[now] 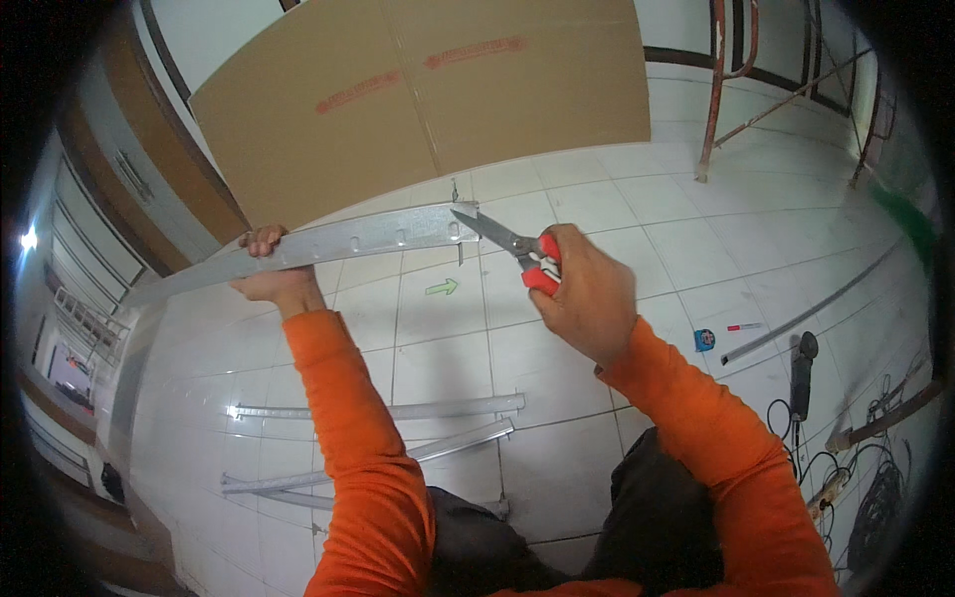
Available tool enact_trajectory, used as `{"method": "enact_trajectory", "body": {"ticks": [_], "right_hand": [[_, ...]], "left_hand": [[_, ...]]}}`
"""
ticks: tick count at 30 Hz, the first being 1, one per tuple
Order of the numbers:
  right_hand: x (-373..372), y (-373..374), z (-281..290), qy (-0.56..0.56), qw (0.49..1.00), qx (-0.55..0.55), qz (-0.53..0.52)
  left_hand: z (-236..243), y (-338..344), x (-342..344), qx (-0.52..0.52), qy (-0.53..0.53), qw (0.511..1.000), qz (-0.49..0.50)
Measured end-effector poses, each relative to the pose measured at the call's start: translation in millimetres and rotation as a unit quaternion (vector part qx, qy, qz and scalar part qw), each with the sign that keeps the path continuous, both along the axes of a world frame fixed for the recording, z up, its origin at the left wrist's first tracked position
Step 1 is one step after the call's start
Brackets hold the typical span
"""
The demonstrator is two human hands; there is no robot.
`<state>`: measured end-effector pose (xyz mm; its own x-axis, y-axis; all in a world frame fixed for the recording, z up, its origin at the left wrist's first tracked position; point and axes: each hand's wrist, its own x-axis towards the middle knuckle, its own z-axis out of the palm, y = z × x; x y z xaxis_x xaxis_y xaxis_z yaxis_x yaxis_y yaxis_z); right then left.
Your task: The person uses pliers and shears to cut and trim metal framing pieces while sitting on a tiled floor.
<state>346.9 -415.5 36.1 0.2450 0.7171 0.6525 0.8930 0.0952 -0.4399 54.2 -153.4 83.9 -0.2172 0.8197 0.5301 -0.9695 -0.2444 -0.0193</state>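
My left hand (279, 284) is wrapped round a long silvery metal channel (343, 239), holding it up off the floor. The channel runs far out to the left, and a row of small dimples marks its face. In my right hand (595, 294) are tin snips (527, 257) with red handles and dark blades. Their blades are spread, with the tip against or just in front of the channel's right end; I cannot tell whether they touch it. Part of that end is bent into thin flaps.
Several cut metal channels (438, 408) lie on the white tiled floor below. To the right are a blue tape measure (704, 340), a red marker (744, 326), a long metal strip (806, 308), an angle grinder (804, 373) and cables. A cardboard sheet (537, 99) and rusty scaffolding (712, 109) stand beyond.
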Motion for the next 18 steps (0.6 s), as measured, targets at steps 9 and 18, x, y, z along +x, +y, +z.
{"method": "enact_trajectory", "body": {"ticks": [9, 18], "right_hand": [[0, 2, -12, 0.461, 0.779, -0.217, 0.366], [13, -3, 2, 0.477, 0.8, -0.176, 0.319]], "left_hand": [[21, -19, -3, 0.033, 0.09, 0.994, 0.054], [26, -20, -10, 0.017, 0.052, 0.998, 0.041]]}}
